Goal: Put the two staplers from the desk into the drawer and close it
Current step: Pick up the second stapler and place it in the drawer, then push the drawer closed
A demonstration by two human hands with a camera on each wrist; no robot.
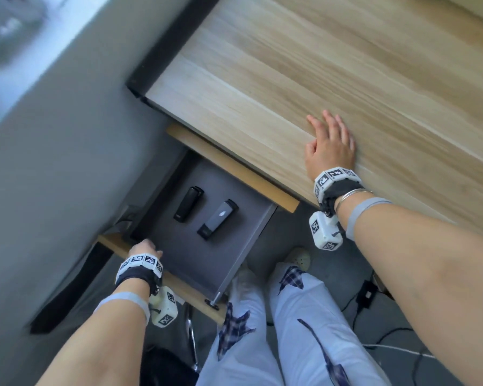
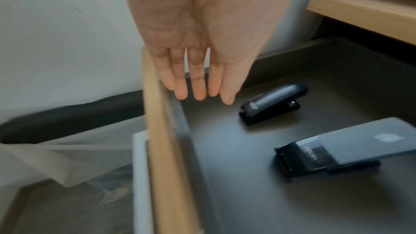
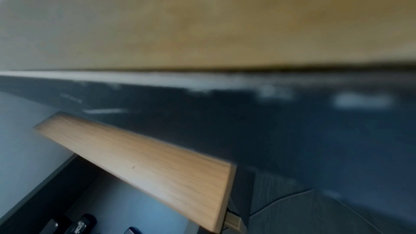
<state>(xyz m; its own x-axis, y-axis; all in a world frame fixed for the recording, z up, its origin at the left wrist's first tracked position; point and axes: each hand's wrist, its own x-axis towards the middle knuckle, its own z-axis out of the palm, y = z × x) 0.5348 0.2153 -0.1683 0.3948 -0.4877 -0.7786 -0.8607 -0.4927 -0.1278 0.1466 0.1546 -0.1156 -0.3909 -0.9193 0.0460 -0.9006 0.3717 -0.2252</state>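
The dark grey drawer [image 1: 195,254] stands pulled out under the wooden desk [image 1: 290,79]. Two staplers lie side by side on its bottom: a black stapler [image 1: 188,203] [image 2: 273,103] and a grey stapler [image 1: 218,218] [image 2: 337,150]. My left hand [image 1: 144,246] [image 2: 195,84] is at the left end of the drawer's wooden front panel [image 2: 162,149]. Its fingers are straight and hang just inside the panel, and I cannot tell whether they touch it. My right hand [image 1: 331,143] lies flat on the desktop near its front edge, holding nothing. It does not show in the right wrist view.
A wooden rail [image 1: 229,165] [image 3: 146,163] runs under the desk edge above the drawer. My legs in light trousers [image 1: 290,316] stand right of the drawer. Black cables [image 1: 368,296] lie on the floor. A grey wall [image 1: 53,162] is close on the left.
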